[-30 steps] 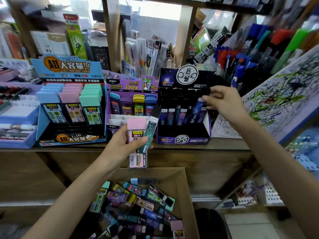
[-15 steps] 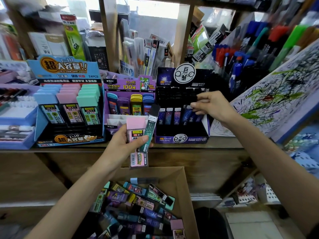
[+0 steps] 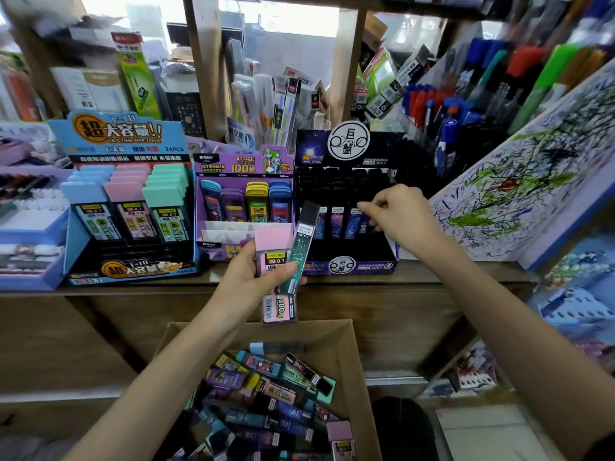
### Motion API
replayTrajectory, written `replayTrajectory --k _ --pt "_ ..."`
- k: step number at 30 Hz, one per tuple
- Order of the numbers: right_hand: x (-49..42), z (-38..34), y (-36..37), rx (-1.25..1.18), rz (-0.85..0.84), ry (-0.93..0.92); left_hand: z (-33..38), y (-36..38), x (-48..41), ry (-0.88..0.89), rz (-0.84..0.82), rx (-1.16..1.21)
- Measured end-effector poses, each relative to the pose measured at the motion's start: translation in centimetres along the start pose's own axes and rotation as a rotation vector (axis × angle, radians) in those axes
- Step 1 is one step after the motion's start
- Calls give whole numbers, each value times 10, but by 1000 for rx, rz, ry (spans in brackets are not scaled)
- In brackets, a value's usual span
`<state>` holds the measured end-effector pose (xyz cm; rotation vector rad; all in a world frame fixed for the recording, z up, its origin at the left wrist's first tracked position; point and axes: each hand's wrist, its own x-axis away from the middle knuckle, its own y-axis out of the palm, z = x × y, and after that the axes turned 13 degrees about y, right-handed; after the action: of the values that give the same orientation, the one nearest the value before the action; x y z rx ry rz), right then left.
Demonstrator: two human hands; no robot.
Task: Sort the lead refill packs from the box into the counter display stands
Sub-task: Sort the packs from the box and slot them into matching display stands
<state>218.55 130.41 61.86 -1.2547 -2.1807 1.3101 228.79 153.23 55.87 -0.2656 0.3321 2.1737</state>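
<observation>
Clasping a pink refill pack (image 3: 271, 241) and a slim green pack (image 3: 301, 242) in the left grip (image 3: 246, 284), above the box (image 3: 347, 354); pinching with the right grip (image 3: 399, 214) at the front row of the dark stand (image 3: 349, 265), contents unclear; ideally lowering slim packs upright into matching slots

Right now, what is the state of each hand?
Left hand: holds pink pack and green pack.
Right hand: fingers curled over dark stand; hold cannot be told.
</observation>
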Motion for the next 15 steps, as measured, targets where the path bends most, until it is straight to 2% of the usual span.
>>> replayTrajectory --k 2,5,7,12,15 --pt "16 -3 -4 -161 -20 -33 1 3 -1 8 -8 7" --pt "44 -16 -3 -549 -302 -8 -1 11 -4 -2 -19 31" --pt "56 -22 3 -658 -404 25 -3 18 -6 1 -36 19" --pt "61 -20 0 -853 -481 145 -5 32 -8 12 -88 11" --pt "48 -10 -24 -929 -369 132 -5 33 -9 4 -58 -4"
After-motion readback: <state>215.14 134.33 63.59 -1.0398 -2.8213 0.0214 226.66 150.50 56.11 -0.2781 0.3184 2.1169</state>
